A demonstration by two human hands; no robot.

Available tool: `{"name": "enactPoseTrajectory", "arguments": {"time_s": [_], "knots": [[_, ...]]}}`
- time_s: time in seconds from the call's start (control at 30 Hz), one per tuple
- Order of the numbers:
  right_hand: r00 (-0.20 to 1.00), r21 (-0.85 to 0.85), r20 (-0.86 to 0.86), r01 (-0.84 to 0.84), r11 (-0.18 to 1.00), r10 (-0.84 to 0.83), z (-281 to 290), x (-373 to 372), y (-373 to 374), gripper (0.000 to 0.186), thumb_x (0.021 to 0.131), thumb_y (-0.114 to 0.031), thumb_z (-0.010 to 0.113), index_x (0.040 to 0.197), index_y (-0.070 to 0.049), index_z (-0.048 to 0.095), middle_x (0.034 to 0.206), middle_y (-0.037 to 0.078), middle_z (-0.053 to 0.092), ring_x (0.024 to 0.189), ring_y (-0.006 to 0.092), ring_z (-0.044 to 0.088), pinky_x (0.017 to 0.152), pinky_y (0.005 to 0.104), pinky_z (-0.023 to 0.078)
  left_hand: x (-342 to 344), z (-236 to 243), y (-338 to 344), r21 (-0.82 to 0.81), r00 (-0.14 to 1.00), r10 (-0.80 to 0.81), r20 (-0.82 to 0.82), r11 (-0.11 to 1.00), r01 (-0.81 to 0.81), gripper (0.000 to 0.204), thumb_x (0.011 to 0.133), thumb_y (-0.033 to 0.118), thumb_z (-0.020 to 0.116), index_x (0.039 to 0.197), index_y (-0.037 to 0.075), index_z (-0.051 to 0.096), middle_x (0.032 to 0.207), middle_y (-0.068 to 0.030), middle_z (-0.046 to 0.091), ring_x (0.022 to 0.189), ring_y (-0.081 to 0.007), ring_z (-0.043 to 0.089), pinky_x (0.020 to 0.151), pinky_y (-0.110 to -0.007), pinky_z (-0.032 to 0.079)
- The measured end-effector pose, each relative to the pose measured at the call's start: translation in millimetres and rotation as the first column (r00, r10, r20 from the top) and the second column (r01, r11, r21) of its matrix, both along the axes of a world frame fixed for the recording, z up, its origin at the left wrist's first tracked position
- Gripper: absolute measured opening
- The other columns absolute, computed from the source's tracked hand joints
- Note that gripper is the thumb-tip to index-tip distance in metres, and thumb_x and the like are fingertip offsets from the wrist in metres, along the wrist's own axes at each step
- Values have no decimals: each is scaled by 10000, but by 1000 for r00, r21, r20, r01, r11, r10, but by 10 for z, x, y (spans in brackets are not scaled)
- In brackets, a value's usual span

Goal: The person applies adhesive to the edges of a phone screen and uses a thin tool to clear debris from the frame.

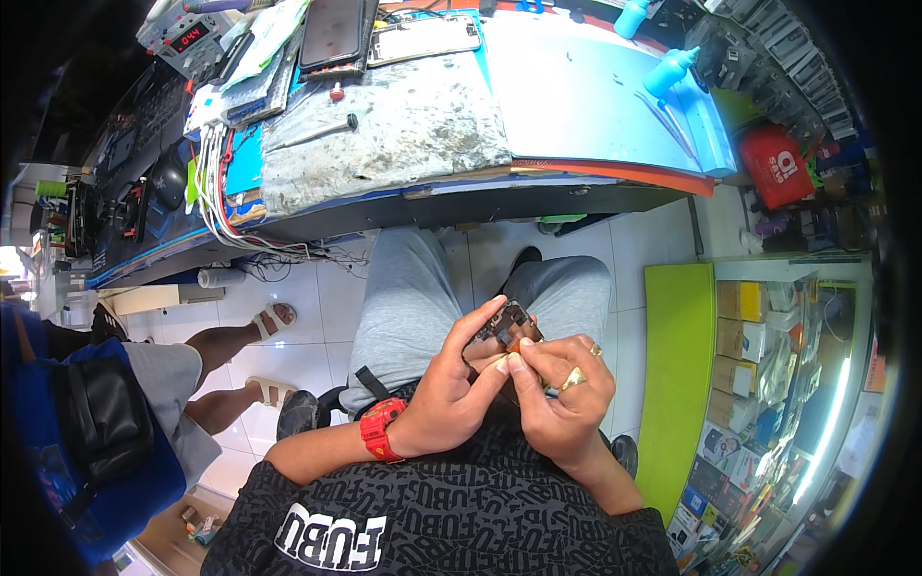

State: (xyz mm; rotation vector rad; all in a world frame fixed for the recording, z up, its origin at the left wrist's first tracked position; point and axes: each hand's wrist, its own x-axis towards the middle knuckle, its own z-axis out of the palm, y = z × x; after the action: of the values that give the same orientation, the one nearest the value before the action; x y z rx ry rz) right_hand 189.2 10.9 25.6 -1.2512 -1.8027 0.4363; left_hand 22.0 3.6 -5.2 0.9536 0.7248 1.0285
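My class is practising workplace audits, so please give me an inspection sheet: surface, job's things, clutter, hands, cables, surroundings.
Surface: stained grey mat beside a white sheet.
Job's things: small dark device with exposed inner parts, held above the lap.
Clutter: dark phone, thin rod-like tool, light-blue bottle.
Hands: left hand holds the device; right hand works with fingers pinched at its lower end; anything between them is unclear.
Cables: white cables drape over the bench's front edge.
Surroundings: another person's legs at left, boxed goods at right.
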Motion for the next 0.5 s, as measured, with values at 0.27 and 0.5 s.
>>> {"name": "enactPoseTrajectory", "arguments": {"time_s": [0.27,0.5], "knots": [[1000,17,1,-2,1000,2,-11,-4,9,233,778,37,838,1003,8,787,849,96,729,708,252,662,673,374,502,-1,2,6,5,1000,-1,6,1000,1,665,1091,-88,494,1677,11,195,1593,-270,480,1464,-301,540,1228,-429,451],[999,-33,-39,-2,999,0,-5,-9,-10,228,777,39,834,1000,11,790,845,99,730,714,255,673,681,380,504,-12,-4,-9,-16,1000,-7,-9,1000,7,671,1091,-95,483,1680,24,186,1600,-277,469,1473,-308,530,1236,-434,444]]}}
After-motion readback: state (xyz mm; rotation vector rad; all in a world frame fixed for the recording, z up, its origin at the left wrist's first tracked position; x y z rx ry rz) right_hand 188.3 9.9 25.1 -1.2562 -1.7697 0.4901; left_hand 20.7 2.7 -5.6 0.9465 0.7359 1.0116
